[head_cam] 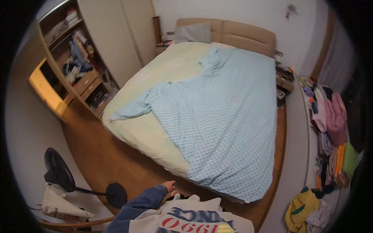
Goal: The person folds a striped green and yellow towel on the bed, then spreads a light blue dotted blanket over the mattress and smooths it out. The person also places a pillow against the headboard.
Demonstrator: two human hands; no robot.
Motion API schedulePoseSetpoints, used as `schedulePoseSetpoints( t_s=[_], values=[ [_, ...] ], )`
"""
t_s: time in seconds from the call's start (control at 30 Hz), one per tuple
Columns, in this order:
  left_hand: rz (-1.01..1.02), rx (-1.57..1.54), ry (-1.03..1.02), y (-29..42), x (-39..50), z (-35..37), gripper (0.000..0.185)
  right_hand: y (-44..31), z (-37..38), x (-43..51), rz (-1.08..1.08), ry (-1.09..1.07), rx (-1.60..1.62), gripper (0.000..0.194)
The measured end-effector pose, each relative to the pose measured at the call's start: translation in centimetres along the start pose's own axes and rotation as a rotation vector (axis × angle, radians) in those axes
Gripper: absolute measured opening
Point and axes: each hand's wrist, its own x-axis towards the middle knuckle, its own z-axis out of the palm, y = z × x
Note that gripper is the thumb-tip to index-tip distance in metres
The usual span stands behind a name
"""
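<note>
My left hand [169, 185] hangs low before my body, off the foot of the bed, touching nothing that I can make out; its fingers are partly curled and small in the picture. My right hand is out of view. Across the bed lies a light blue patterned sheet [221, 116], wrinkled, covering the right side and the foot. One corner of it reaches out to the left edge. Pale yellow bedding [140, 131] shows on the left. A grey pillow [193, 32] leans on the beige headboard [247, 36].
A black standing fan [59, 170] and a cloth bag [62, 205] are at lower left. An open wardrobe [86, 83] holds clothes. Folded clothes [336, 119] and a yellow garment [301, 208] lie along the right ledge. A nightstand [284, 81] stands beside the bed.
</note>
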Motion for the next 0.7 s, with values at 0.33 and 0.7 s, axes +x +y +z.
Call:
schedulePoseSetpoints(
  t_s=[0.33, 0.7],
  values=[
    [-0.366, -0.263, 0.281, -22.7, -11.1, -6.0, 0.028, -2.4, 30.0, -2.4, -0.053, -0.138, -0.5, 0.022],
    [-0.444, -0.503, 0.425, -28.2, -12.1, -7.7, 0.024, -2.9, 64.3, -5.7, -0.276, -0.624, -0.829, 0.026]
  ],
)
